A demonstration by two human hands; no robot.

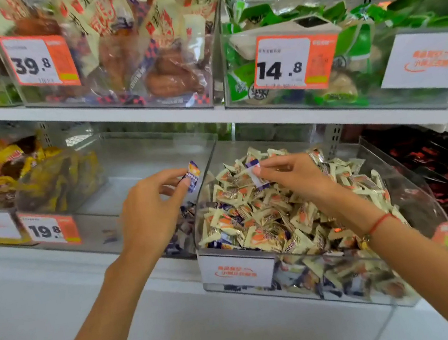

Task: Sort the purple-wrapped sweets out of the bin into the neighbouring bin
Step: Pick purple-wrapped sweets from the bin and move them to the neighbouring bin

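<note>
Two bare arms reach toward clear plastic bins on a shop shelf point(152, 116). The left hand point(150, 209) pinches a purple-wrapped sweet point(192, 174) between thumb and fingertips, above the edge of the nearly bare neighbouring bin point(140, 158), where a few purple sweets point(182, 227) lie low against its right wall. The right hand point(292, 174), a red string bracelet point(380, 222) on its wrist, pinches another purple-edged sweet point(256, 171) over the full bin point(410, 195) of cream-and-orange sweets point(253, 223).
</note>
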